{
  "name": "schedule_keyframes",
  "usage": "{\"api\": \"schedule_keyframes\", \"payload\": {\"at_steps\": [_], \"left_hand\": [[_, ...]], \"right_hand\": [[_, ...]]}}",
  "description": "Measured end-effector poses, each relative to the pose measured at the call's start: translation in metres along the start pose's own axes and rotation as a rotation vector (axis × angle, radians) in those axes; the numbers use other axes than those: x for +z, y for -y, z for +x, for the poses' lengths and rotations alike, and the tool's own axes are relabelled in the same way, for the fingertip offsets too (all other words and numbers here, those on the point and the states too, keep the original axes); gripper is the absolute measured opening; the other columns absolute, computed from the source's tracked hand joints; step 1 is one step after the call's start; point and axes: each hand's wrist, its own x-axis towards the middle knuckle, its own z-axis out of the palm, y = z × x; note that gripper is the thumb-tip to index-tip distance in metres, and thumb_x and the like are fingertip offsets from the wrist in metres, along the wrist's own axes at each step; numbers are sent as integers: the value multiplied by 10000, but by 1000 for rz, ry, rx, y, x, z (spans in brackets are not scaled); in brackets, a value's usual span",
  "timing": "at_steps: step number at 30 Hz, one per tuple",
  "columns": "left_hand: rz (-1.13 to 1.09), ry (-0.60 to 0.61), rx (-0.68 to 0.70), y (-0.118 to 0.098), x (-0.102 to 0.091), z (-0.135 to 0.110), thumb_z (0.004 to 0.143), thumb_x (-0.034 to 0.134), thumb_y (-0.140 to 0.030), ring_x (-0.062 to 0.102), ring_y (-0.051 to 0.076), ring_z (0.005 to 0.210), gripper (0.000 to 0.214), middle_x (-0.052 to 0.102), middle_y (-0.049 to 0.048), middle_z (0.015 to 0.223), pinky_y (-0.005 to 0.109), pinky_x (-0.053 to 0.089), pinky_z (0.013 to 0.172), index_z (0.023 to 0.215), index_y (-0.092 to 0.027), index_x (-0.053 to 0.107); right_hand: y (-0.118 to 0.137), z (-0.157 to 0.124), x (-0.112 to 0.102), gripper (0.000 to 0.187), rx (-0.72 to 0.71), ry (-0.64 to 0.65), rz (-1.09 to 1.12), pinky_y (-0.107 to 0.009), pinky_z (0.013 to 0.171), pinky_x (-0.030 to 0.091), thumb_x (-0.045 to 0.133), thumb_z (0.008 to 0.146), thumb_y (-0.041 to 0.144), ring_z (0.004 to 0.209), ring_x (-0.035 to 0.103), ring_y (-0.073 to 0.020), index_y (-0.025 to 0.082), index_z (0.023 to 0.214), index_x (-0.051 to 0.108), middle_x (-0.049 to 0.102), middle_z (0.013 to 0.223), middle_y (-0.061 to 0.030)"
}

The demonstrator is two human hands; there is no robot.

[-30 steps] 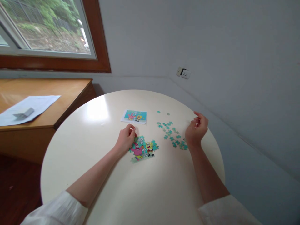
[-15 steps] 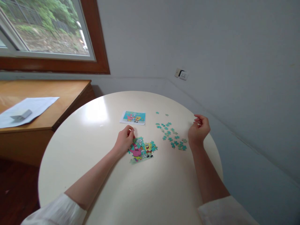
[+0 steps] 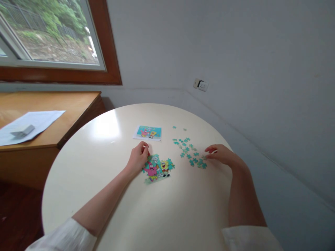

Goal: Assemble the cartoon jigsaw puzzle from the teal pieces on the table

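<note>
A partly joined jigsaw puzzle point(image 3: 157, 169) with a pink starfish, a squid figure and a yellow sponge lies flat on the round table. At its upper left edge rests my left hand point(image 3: 138, 157), fingers curled in and closed; whatever may be between them is hidden. Loose teal jigsaw pieces point(image 3: 186, 150) are scattered to the right of the puzzle. My right hand point(image 3: 221, 154) reaches in from the right, thumb and fingers apart, its fingertips at the pale piece point(image 3: 204, 157) on the right side of the scatter. Whether they touch it I cannot tell.
A reference picture card point(image 3: 148, 133) lies behind the puzzle. Two single pieces sit farther back. The white round table point(image 3: 86, 167) stands near a wall with a socket point(image 3: 203, 86). On the left, a wooden desk point(image 3: 78, 101) bears paper point(image 3: 49, 118) and a small pale block point(image 3: 23, 130).
My right hand has come down and turned leftward, its fingers now stretched toward the loose pieces. My left hand stays by the puzzle. The view has shifted slightly.
</note>
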Motion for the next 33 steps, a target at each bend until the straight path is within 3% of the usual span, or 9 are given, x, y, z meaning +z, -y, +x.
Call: {"api": "schedule_keyframes", "payload": {"at_steps": [4, 10, 33], "left_hand": [[-5, 6, -8, -1, -1, 0, 754, 383, -322, 450, 80, 392, 168, 547, -26, 562, 167, 320, 351, 774, -188, 482], [-20, 21, -22, -4, -2, 0, 742, 393, -305, 450, 87, 386, 144, 552, -21, 562, 175, 316, 342, 762, -191, 478], [-39, 6, 17, 6, 1, 4, 755, 393, -277, 441, 80, 383, 125, 537, -38, 526, 177, 324, 373, 757, -192, 485]], "right_hand": [[-4, 2, 0, 209, -1, 105, 18, -245, 514, 410, 692, 491, 238, 538, 554, -140, 175, 689, 676, 613, 597, -3], [0, 3, 4, 138, -19, 158, -3, -261, 531, 411, 685, 496, 240, 539, 560, -153, 182, 619, 666, 625, 565, -12], [5, 3, 8, 118, 57, 180, 89, -234, 554, 429, 656, 494, 162, 566, 572, -143, 168, 601, 608, 631, 583, -21]]}}
